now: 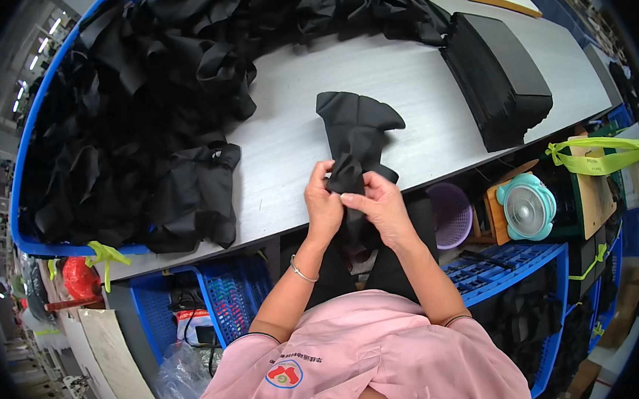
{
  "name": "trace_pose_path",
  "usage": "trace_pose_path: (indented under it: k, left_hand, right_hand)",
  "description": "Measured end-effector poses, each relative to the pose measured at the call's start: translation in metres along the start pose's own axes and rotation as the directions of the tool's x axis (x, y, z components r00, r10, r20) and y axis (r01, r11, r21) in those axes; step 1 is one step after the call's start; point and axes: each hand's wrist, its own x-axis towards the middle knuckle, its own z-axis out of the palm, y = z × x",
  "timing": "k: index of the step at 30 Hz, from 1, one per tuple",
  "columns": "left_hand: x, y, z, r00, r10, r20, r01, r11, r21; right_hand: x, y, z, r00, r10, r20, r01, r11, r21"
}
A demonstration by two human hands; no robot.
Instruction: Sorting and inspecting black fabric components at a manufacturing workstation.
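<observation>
Both my hands hold one black fabric piece (359,132) at the table's front edge. Its wide end spreads out flat on the table, while the near end is bunched up between my fingers. My left hand (322,203) pinches the fabric from the left side. From the right, my right hand (380,207) grips it with the thumb reaching toward the left fingertips. What lies between the fingertips is too small to make out. A silver bracelet (303,274) circles my left wrist.
A blue basket (24,142) heaped with black fabric pieces (124,126) fills the left. More black fabric (333,8) lines the far side of the grey table (278,152). A neat black stack (495,71) stands right. Below it are a purple basket (452,216) and a turquoise fan (528,205).
</observation>
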Motion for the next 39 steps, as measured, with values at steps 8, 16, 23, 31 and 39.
trace_pose_path:
  k: [8,16,23,31,39]
  left_hand:
    - [0.012,0.027,-0.03,0.948,0.11,0.298,-0.159,0.977,0.143]
    - [0.016,0.045,-0.022,0.878,0.367,0.308,-0.476,0.733,0.486]
    - [0.034,0.029,-0.018,0.953,0.241,-0.182,-0.197,0.953,0.23]
    - [0.021,0.033,-0.025,0.958,0.064,-0.28,-0.076,0.996,-0.034]
    - [-0.023,0.045,-0.022,0.966,0.025,-0.257,-0.049,0.995,-0.088]
  right_hand:
    - [0.005,-0.015,-0.049,0.751,-0.569,-0.336,0.304,0.749,-0.589]
    - [-0.008,-0.012,-0.022,0.645,-0.75,-0.151,0.286,0.419,-0.861]
    - [0.005,-0.041,-0.057,0.474,-0.874,0.109,0.252,0.016,-0.967]
    - [0.049,-0.167,-0.14,0.302,-0.922,0.242,-0.004,-0.255,-0.967]
    - [0.087,-0.233,-0.238,0.597,-0.8,-0.056,-0.323,-0.176,-0.93]
